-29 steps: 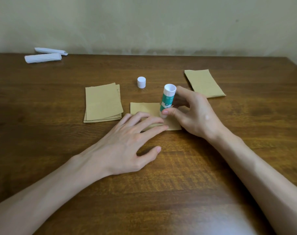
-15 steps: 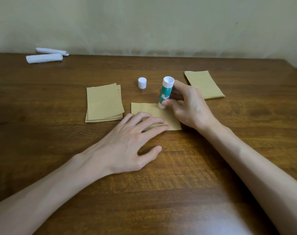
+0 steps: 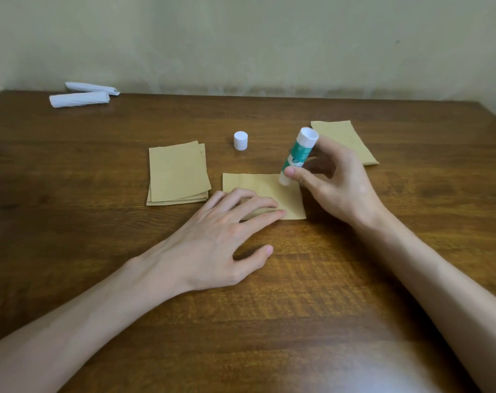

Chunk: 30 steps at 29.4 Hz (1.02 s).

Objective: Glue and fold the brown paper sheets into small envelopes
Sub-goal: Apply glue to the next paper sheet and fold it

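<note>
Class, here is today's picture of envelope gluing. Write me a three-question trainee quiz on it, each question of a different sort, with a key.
1. True or false: the right hand holds the glue stick with its tip on the brown sheet.
2. Where is the white cap? A) on the glue stick B) standing on the table beyond the sheet C) on the floor
3. Fill in: the left hand holds down the ____ with straight fingers.
Key: 1 true; 2 B; 3 brown sheet.
</note>
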### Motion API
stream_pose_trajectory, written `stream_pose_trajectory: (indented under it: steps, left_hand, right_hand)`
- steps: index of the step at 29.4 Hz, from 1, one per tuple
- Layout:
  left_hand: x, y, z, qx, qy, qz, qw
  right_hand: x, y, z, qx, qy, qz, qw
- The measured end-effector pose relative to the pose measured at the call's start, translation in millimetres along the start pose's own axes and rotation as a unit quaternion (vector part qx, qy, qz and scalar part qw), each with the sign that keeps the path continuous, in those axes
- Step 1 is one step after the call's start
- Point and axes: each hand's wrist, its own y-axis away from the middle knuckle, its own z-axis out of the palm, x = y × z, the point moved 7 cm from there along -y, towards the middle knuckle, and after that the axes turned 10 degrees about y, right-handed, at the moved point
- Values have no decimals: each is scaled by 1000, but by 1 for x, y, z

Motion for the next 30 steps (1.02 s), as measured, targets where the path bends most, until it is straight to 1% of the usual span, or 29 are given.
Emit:
stream_pose_trajectory:
  steps: [8, 12, 18, 30]
  left_hand:
    - [1, 0, 0, 3, 0, 1, 1000]
    - [0, 0, 0, 1, 1, 0, 1000]
    - [0, 1, 0, 4, -1, -1, 1000]
    - [1, 1, 0, 3, 6, -2, 1000]
  right_hand:
    - [-1, 9, 8, -91, 66, -21, 993]
    - [0, 9, 8, -121, 97, -12, 988]
    - [2, 6, 6, -71, 126, -6, 989]
    - [2, -11, 12, -31, 164, 21, 986]
